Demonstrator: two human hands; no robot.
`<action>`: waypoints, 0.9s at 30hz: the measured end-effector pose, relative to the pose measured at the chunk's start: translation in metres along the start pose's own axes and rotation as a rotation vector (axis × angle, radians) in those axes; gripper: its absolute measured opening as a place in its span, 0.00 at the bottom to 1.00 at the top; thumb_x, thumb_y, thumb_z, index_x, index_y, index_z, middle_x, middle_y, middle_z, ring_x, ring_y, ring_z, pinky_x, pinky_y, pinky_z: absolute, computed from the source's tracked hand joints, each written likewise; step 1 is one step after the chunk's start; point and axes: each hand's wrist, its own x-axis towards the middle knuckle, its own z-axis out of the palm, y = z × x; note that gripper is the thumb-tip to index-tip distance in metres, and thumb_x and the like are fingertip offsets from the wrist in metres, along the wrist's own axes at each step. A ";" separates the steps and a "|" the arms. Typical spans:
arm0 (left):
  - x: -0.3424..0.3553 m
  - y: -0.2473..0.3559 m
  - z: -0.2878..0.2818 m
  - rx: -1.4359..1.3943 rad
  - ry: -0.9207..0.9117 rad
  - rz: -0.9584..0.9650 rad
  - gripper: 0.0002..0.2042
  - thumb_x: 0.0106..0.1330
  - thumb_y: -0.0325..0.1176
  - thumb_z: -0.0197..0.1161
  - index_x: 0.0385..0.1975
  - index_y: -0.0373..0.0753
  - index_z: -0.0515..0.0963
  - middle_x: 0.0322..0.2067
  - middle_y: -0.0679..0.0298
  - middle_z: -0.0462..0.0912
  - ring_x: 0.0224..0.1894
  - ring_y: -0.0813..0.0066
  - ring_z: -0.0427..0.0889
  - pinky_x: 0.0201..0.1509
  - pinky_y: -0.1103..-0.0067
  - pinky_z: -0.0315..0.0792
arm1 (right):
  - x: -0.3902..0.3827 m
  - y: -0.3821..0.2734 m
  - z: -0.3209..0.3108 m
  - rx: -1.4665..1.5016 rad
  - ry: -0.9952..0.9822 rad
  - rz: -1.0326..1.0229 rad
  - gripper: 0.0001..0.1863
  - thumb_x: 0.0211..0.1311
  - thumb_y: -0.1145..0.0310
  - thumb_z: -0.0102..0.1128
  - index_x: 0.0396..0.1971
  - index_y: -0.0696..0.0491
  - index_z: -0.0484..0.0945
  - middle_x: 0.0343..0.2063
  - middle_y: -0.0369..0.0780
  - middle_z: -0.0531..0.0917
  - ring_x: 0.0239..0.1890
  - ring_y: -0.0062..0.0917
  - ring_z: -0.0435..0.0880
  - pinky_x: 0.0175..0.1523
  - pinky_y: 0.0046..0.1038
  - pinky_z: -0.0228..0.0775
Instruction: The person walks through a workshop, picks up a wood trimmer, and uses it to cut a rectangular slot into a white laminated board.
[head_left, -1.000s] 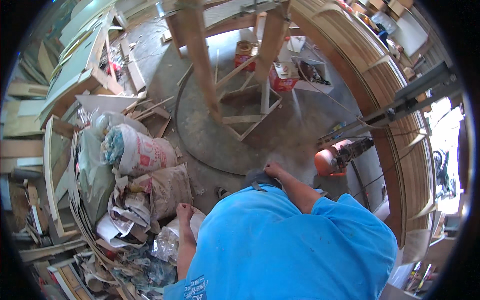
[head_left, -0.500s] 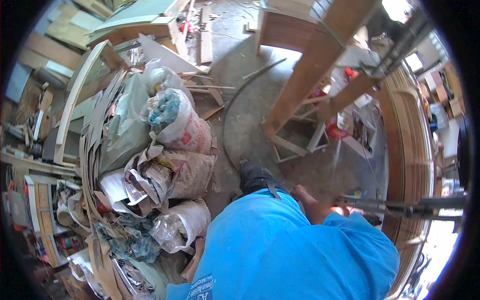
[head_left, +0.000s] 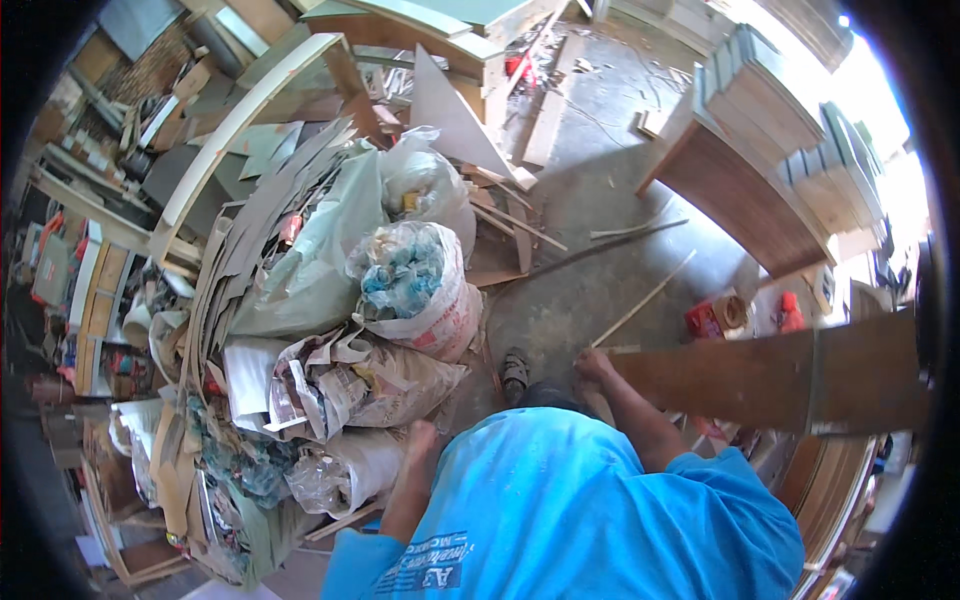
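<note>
My right hand (head_left: 597,368) is in front of me, closed around a thin wooden strip (head_left: 645,298) that slants up and to the right over the floor. A short pale length also shows just below that hand. My left hand (head_left: 421,440) is low on the left, beside a white sack (head_left: 365,462); its fingers are hidden, so its grip cannot be made out. A wide brown wooden beam (head_left: 720,380) runs from close by my right hand to the right edge. One shoe (head_left: 515,370) shows between my hands.
Stuffed sacks, among them a white one with red print (head_left: 440,315), crowd the left beside grey-green sheets (head_left: 300,255). A dark strip (head_left: 600,248) lies across the concrete floor (head_left: 570,300). A brown cabinet (head_left: 740,205) stands far right, red items (head_left: 715,315) nearer.
My view has swung to the right, so the sacks sit nearer the middle. My left hand has come into view, and the thin strip now shows in my right hand.
</note>
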 end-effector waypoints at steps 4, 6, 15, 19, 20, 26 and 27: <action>0.045 0.143 0.019 -0.249 0.013 0.029 0.11 0.63 0.36 0.58 0.27 0.35 0.80 0.22 0.59 0.83 0.23 0.70 0.82 0.28 0.72 0.75 | 0.078 -0.014 -0.104 0.034 0.087 -0.121 0.14 0.60 0.66 0.63 0.42 0.58 0.83 0.29 0.43 0.86 0.27 0.28 0.86 0.34 0.32 0.79; 0.048 0.189 0.033 -0.378 0.109 0.001 0.11 0.64 0.37 0.58 0.30 0.35 0.80 0.28 0.57 0.85 0.25 0.70 0.83 0.31 0.73 0.76 | 0.101 -0.034 -0.135 0.471 0.046 0.098 0.12 0.62 0.67 0.61 0.41 0.59 0.82 0.27 0.42 0.85 0.24 0.26 0.84 0.29 0.30 0.78; 0.089 0.191 0.065 0.436 0.067 0.063 0.15 0.63 0.36 0.56 0.42 0.37 0.84 0.43 0.48 0.86 0.48 0.50 0.84 0.52 0.60 0.77 | 0.138 -0.002 -0.196 0.404 -0.056 0.242 0.07 0.59 0.71 0.61 0.26 0.59 0.82 0.21 0.43 0.83 0.23 0.34 0.85 0.25 0.36 0.77; 0.121 0.211 0.078 0.576 -0.145 0.031 0.15 0.63 0.36 0.56 0.43 0.37 0.84 0.44 0.49 0.85 0.50 0.49 0.83 0.53 0.60 0.77 | 0.164 0.124 -0.197 0.174 0.015 0.184 0.13 0.63 0.65 0.57 0.26 0.58 0.83 0.24 0.46 0.86 0.24 0.34 0.87 0.29 0.35 0.80; 0.128 0.219 0.075 0.614 -0.194 0.002 0.15 0.63 0.36 0.56 0.43 0.37 0.84 0.45 0.49 0.85 0.50 0.49 0.83 0.54 0.60 0.77 | 0.152 0.124 -0.197 0.419 0.044 0.333 0.14 0.64 0.63 0.55 0.28 0.57 0.84 0.25 0.46 0.86 0.26 0.34 0.88 0.31 0.35 0.81; 0.194 0.357 0.076 0.727 -0.389 -0.017 0.15 0.63 0.35 0.56 0.44 0.39 0.84 0.47 0.49 0.85 0.52 0.47 0.82 0.55 0.60 0.76 | 0.150 0.231 -0.246 -0.749 -0.253 -0.115 0.20 0.53 0.50 0.65 0.42 0.45 0.87 0.44 0.40 0.87 0.48 0.35 0.86 0.52 0.37 0.77; 0.225 0.403 0.101 0.720 -0.440 0.098 0.15 0.63 0.35 0.56 0.44 0.39 0.84 0.47 0.49 0.84 0.53 0.47 0.82 0.56 0.60 0.76 | 0.133 0.304 -0.263 -0.308 -0.054 0.213 0.23 0.53 0.50 0.66 0.45 0.48 0.86 0.45 0.44 0.87 0.49 0.39 0.85 0.54 0.37 0.77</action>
